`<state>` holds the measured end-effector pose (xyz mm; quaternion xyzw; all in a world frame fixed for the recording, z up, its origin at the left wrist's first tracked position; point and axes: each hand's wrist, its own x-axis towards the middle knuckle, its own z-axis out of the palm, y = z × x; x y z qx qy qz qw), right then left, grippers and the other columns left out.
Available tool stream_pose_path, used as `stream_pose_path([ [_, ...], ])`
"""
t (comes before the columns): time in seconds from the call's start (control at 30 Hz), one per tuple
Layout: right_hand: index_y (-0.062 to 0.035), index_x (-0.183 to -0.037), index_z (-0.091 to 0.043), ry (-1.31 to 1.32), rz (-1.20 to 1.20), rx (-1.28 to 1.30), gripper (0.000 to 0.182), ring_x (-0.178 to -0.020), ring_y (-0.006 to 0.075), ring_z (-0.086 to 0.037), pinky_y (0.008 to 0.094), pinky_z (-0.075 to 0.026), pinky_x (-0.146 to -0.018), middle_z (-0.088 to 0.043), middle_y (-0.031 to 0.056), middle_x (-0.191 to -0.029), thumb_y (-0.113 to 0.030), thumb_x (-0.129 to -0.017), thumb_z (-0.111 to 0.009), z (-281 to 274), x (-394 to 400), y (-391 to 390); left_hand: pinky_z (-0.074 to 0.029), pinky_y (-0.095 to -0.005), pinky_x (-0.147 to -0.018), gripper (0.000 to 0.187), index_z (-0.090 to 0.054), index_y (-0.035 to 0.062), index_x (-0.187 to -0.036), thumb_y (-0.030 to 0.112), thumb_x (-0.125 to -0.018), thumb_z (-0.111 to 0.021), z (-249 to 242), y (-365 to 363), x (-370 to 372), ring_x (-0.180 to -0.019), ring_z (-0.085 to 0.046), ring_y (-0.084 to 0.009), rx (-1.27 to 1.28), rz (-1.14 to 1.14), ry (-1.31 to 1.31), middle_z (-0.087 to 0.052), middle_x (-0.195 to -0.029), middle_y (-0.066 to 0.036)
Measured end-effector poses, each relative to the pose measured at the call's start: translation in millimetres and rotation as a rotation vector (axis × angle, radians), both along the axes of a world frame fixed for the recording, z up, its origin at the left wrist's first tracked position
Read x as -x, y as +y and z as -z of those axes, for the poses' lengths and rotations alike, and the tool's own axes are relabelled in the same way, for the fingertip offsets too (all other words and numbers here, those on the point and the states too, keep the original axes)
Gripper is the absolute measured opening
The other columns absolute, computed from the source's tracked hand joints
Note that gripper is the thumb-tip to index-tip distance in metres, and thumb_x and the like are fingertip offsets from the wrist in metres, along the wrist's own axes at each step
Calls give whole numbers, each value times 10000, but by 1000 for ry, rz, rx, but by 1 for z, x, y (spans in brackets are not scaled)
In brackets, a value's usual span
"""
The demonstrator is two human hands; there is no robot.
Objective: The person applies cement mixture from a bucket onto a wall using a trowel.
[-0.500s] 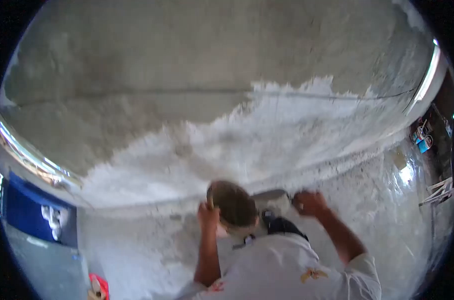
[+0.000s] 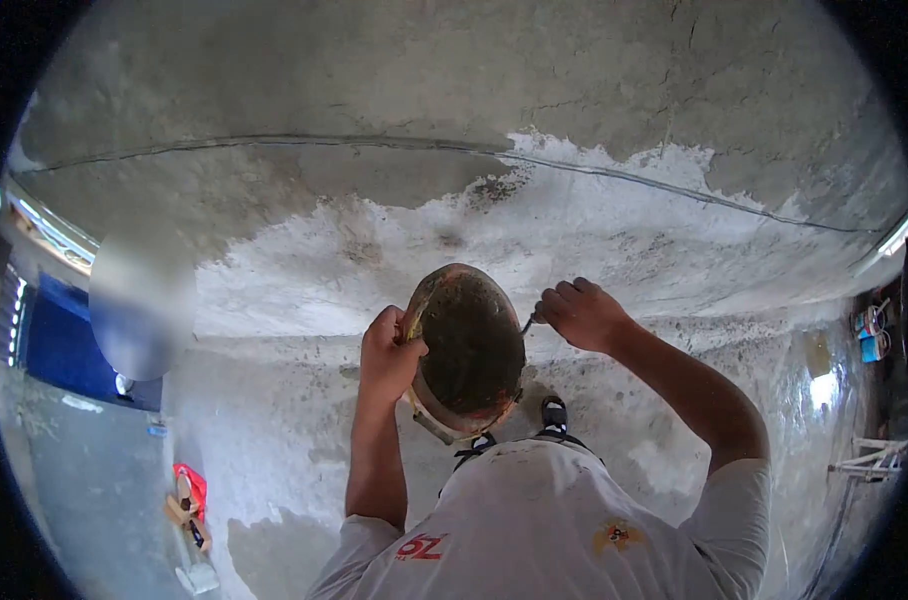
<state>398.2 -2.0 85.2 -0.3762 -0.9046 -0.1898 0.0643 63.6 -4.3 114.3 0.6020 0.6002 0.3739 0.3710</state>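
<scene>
Bucket [image 2: 471, 345], tilted, dark-mouthed, at frame center; your left hand [image 2: 390, 358] grasping its rim, thumb inside. Your right hand [image 2: 580, 314], right of bucket, clenched on thin dark handle [image 2: 530, 323], far end hidden.

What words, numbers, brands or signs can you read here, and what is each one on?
"6Z": red print on the white shirt, as it appears here; the shirt may be seen upside down, so it could be "Z9" or "29".
Small marks beside it: too small to read.
Gold emblem on the shirt: any lettering is too small to read.
Blue-marked bucket at right: too small and blurred.
</scene>
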Motion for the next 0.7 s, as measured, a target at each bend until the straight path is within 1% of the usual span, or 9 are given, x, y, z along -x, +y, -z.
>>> stream_pose_path([
  [0.17, -150, -871, -667, 53, -209, -1, 62, -837, 160, -611, 313, -496, -699, -550, -1, -865, -201, -846, -643, 10, -18, 32, -457, -339, -619, 228, -557, 4, -849, 1, -662, -689, -17, 10, -40, -652, -560, -164, -3, -30, 57, -595, -708, -90],
  [0.27, -152, -894, -684, 28, -328, 16, 91, -849, 161, -613, 320, -512, -720, -565, 2, -884, -191, -819, -649, 2, -37, 25, -461, -339, -625, 225, -558, 1, -853, 6, -667, -684, 7, 23, -54, -652, -559, -162, -58, -20, 72, -592, -703, -95],
  [0.33, -148, -1045, -705, 46, -385, 215, 260, -998, 219, -655, 354, -579, -814, -627, 78, -1036, -206, -792, -707, 0, -53, 21, -467, -335, -636, 228, -565, -6, -869, 13, -673, -681, 4, 25, -73, -669, -581, -171, -17, -31, 87, -608, -721, -104],
  [0.4, -181, -1087, -712, 43, -363, 318, 340, -1026, 226, -663, 373, -592, -806, -629, 63, -1070, -238, -754, -750, 13, -67, 22, -476, -343, -648, 243, -571, -12, -887, 25, -675, -684, 2, 26, -90, -690, -603, -194, 32, -29, 107, -626, -749, -118],
  [0.47, -219, -1123, -718, 237, -289, 533, 397, -1011, 225, -676, 394, -594, -771, -635, 43, -1111, -279, -737, -789, 24, -83, 22, -482, -353, -654, 254, -571, -17, -895, 35, -676, -688, 8, 22, -103, -698, -610, -213, 44, -50, 79, -631, -762, -129],
  [0.53, -242, -1134, -728, 371, -289, 573, 373, -952, 242, -695, 418, -587, -742, -661, 39, -1091, -291, -770, -796, 47, -103, 24, -445, -297, -658, 241, -550, 19, -873, -23, -664, -664, 6, 20, -116, -703, -540, -140, 148, -67, 39, -566, -754, -39],
  [0.6, -229, -1130, -749, 559, -111, 775, 347, -888, 276, -705, 429, -581, -728, -684, 47, -1028, -305, -795, -801, 60, -119, 24, -439, -298, -653, 245, -554, 17, -875, -37, -662, -663, 7, 13, -121, -706, -541, -141, 128, -95, 50, -571, -757, -39],
  [0.63, -194, -1093, -769, 599, -58, 703, 329, -828, 288, -701, 426, -575, -715, -701, 61, -916, -290, -782, -821, 52, -126, 19, -452, -317, -651, 244, -564, 8, -884, -10, -670, -680, 10, 11, -120, -708, -561, -150, 144, -98, -32, -598, -763, -61],
  [0.7, -183, -1073, -775, 681, -53, 702, 325, -819, 284, -698, 418, -572, -709, -708, 60, -890, -276, -768, -834, 51, -143, 20, -453, -312, -638, 251, -578, 5, -893, -4, -671, -694, 5, 8, -122, -712, -564, -129, 180, -125, -104, -623, -781, -58],
])
